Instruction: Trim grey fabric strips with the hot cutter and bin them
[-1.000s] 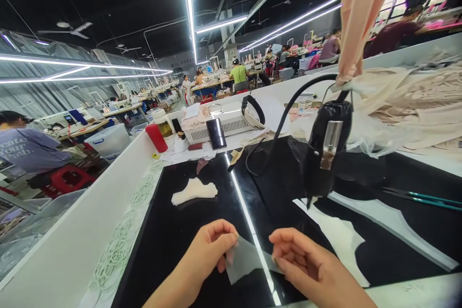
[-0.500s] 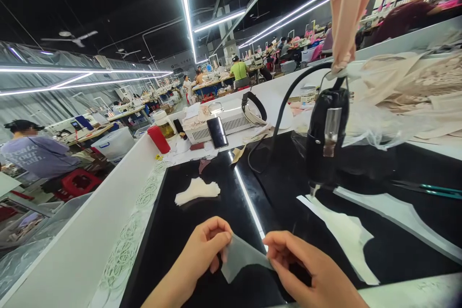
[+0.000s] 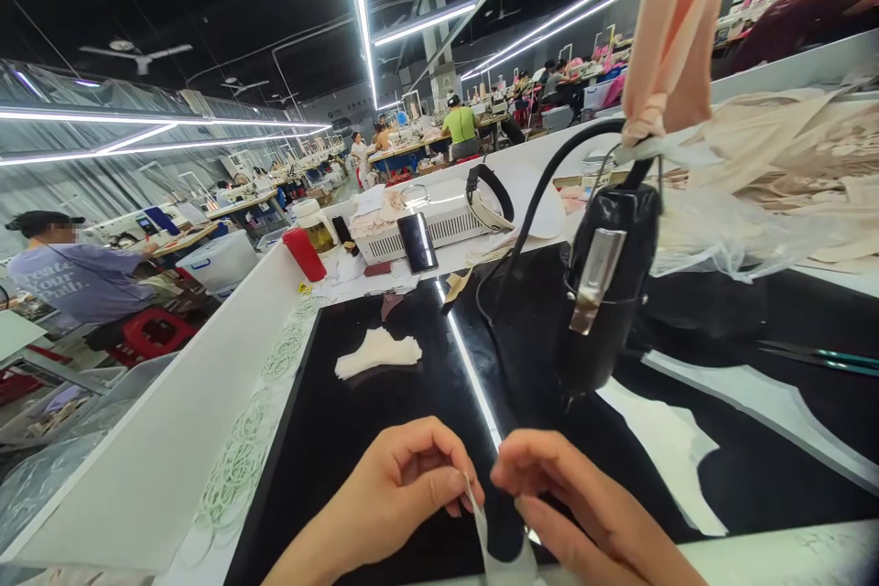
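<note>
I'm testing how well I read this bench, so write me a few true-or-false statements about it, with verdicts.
1. The left hand pinches a sheer cloth. True.
2. The right hand grips the black tool. False: the right hand is beside the sheer cloth, off the black tool.
3. Pink cloth hangs above the black tool. True.
4. The phone lies flat. False: the phone is tilted up in front of the white box.
5. The red container is left of the phone. True.
</note>
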{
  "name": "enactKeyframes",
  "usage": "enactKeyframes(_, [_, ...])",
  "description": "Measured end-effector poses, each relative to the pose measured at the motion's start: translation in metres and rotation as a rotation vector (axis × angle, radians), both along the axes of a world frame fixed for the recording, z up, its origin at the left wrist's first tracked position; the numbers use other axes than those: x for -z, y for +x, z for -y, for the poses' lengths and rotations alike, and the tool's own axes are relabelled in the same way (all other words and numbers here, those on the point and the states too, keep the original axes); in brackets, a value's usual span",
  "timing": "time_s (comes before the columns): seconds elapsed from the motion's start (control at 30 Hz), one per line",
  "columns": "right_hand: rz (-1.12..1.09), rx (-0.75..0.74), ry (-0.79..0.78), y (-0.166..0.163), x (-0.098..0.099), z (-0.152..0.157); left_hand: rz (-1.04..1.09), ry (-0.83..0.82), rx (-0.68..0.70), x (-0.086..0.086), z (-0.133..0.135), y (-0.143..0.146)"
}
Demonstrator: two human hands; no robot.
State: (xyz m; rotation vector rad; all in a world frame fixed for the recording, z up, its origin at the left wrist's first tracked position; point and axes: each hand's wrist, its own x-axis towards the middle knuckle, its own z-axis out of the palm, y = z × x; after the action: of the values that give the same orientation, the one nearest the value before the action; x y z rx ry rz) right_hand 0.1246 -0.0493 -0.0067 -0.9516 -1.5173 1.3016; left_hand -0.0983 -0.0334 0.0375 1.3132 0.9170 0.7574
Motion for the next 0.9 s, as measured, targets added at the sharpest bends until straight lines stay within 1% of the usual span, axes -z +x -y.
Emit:
enactKeyframes(0.07, [0.062, 0.063, 0.011, -0.002, 0.003, 0.000, 0.070, -0.007, 0.038, 0.000, 0.002, 0.001])
enactKeyframes(0.1, [0.089, 0.052, 0.018, -0.004, 0.004, 0.001, 0.097, -0.016, 0.058, 0.000, 0.002, 0.002])
enactKeyframes(0.17, [0.132, -0.032, 0.024, -0.007, 0.007, 0.000, 0.120, -0.031, 0.077, 0.002, 0.000, 0.002])
enactKeyframes(0.23, [0.194, -0.082, 0.037, -0.008, 0.011, -0.002, 0.083, -0.023, 0.057, 0.006, -0.004, 0.002])
enactKeyframes(0.3, [0.294, -0.056, 0.107, -0.008, 0.016, -0.006, -0.029, 0.026, 0.002, 0.010, -0.009, 0.001])
enactKeyframes(0.37, [0.417, -0.038, 0.242, -0.006, 0.024, -0.012, -0.194, 0.120, -0.068, 0.015, -0.013, 0.000])
enactKeyframes(0.47, [0.563, -0.043, 0.467, -0.004, 0.036, -0.020, -0.480, 0.312, -0.147, 0.020, -0.015, -0.004])
enactKeyframes(0.53, [0.618, 0.004, 0.593, -0.005, 0.040, -0.023, -0.618, 0.430, -0.132, 0.021, -0.013, -0.006])
enactKeyframes(0.6, [0.661, 0.069, 0.685, -0.007, 0.040, -0.023, -0.696, 0.534, -0.052, 0.022, -0.010, -0.007])
enactKeyframes(0.67, [0.694, 0.121, 0.737, -0.008, 0.038, -0.022, -0.748, 0.635, 0.038, 0.023, -0.007, -0.007])
enactKeyframes(0.73, [0.723, 0.142, 0.752, -0.006, 0.034, -0.019, -0.800, 0.739, 0.083, 0.028, -0.006, -0.009])
enactKeyframes(0.83, [0.774, 0.151, 0.752, 0.008, 0.027, -0.014, -0.851, 0.913, 0.052, 0.040, -0.009, -0.018])
enactKeyframes(0.9, [0.812, 0.177, 0.751, 0.025, 0.021, -0.011, -0.852, 1.044, 0.020, 0.052, -0.012, -0.026])
